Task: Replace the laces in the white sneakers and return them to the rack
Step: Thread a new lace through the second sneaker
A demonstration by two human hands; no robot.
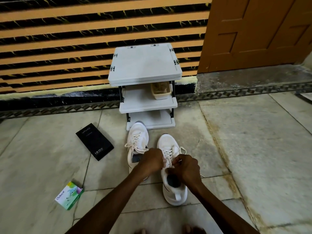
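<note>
Both hands, left hand (152, 159) and right hand (185, 168), grip closed on the lace of the right sneaker (173, 174); left sneaker (137, 141) at eleven o'clock appears laced, rack (145, 65) at twelve o'clock awaits both.

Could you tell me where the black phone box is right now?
The black phone box lies on the floor left of the left sneaker, beyond the green box.
</note>
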